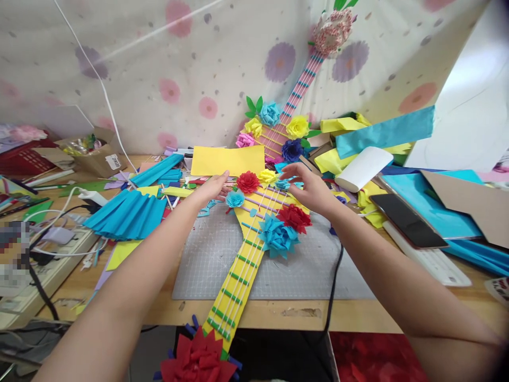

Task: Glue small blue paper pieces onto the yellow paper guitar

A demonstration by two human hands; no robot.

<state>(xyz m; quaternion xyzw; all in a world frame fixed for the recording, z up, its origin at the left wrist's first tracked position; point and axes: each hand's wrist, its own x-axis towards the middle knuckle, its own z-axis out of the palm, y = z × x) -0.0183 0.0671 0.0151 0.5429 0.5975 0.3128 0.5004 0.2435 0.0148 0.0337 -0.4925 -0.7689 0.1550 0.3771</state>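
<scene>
A yellow paper guitar (251, 246) lies with its body on the grey cutting mat (210, 270) and its neck over the table's front edge. It carries white strings, green frets and paper flowers, among them a red flower (247, 182), a large blue flower (278, 235) and a big red flower (199, 356) at the head end. My left hand (214, 187) is beside the body's left side, near the small blue flower (235, 199), fingers extended. Over the right side is my right hand (310, 187), its curved fingers apart near another blue flower. Neither hand visibly holds anything.
Behind leans a pink paper guitar (300, 90). A yellow sheet (227, 161) stands before it. Pleated blue paper (129, 215) and a power strip (59, 265) lie left. On the right are a phone (409, 220), a white case (365, 168) and paper scraps. A black cable (334, 292) crosses the table's front edge.
</scene>
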